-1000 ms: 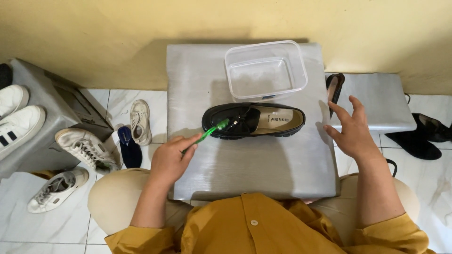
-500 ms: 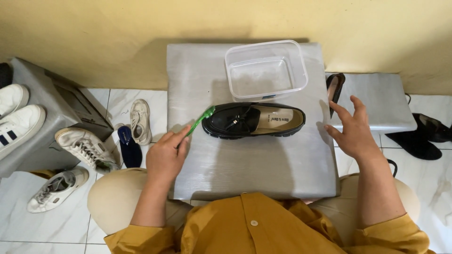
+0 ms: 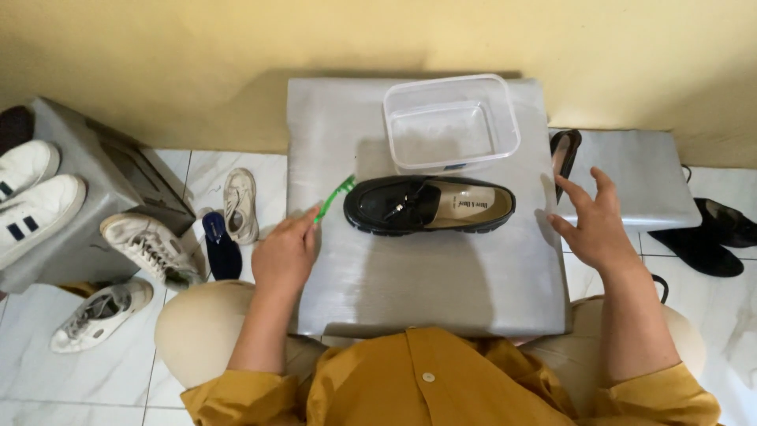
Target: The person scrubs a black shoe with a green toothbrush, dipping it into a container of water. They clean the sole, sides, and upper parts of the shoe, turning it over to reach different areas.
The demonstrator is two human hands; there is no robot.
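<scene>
A glossy black leather loafer with a chunky sole [image 3: 430, 205] lies on its side across the middle of a grey covered table [image 3: 426, 276], toe pointing left and its pale insole facing the camera; the print on the insole is too small to make out. The left hand [image 3: 285, 252] is curled closed around a green plastic toothbrush [image 3: 334, 197], whose handle end is buried in the fist, while the bristle end sits just beside the loafer's toe; whether it touches the leather cannot be told. The right hand [image 3: 593, 225] hovers at the table's right edge, fingers spread wide and holding nothing, near the shoe's heel but apart from it. Just beyond the loafer, at the far side, stands a clear rectangular plastic container [image 3: 451, 122]; if it holds water, that cannot be seen. To the right, a second dark shoe [image 3: 564, 158] is half hidden behind the table's edge. On the left floor lie several white sneakers [image 3: 146, 246], one pair cut off by the frame.
</scene>
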